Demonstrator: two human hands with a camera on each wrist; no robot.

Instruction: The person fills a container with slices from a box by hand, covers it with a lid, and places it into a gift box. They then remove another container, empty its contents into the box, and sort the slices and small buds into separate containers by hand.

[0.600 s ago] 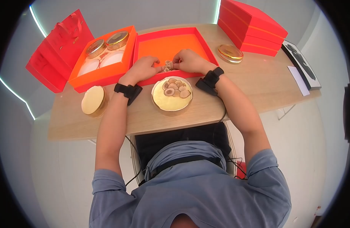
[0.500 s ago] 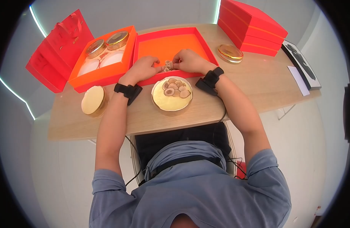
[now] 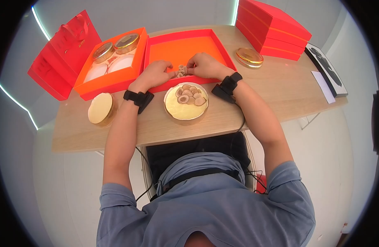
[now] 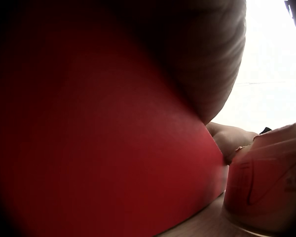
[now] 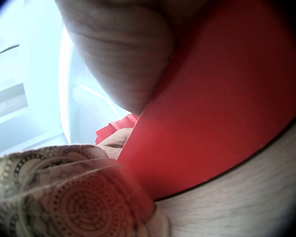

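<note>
- A person in a blue shirt (image 3: pixel 206 201) sat at a wood table (image 3: pixel 156 133).
- Close to the person was a round tub (image 3: pixel 179 110) with a gold top, and some loose slices (image 3: pixel 191 96) lay on it (they were brown at the edges).
- A small tub (image 3: pixel 100 108) with a gold top stood off to the left.
- Black bands (image 3: pixel 139 99) went round both wrists.
- The left hand (image 3: pixel 155 74) reached over the near wall of the red box (image 3: pixel 189 45), its fingers bent and gripping one side of a clump (image 3: pixel 181 71) of slices.
- The right hand (image 3: pixel 207 66) gripped the other side with bent fingers (the wrist views hid the tips).
- The clump was between the hands, just inside that near wall.
- On the right lay a white paper (image 3: pixel 322 87) and a black and white picture (image 3: pixel 327 70).
- Left of the red box was an orange box (image 3: pixel 111 85) with two gold tins (image 3: pixel 127 43) in it.
- A gold tin on its own (image 3: pixel 250 57) stood near a red stack (image 3: pixel 276 35).
- Red bags (image 3: pixel 70 49) stood far left (light strips (image 3: pixel 40 20) shone behind).
</note>
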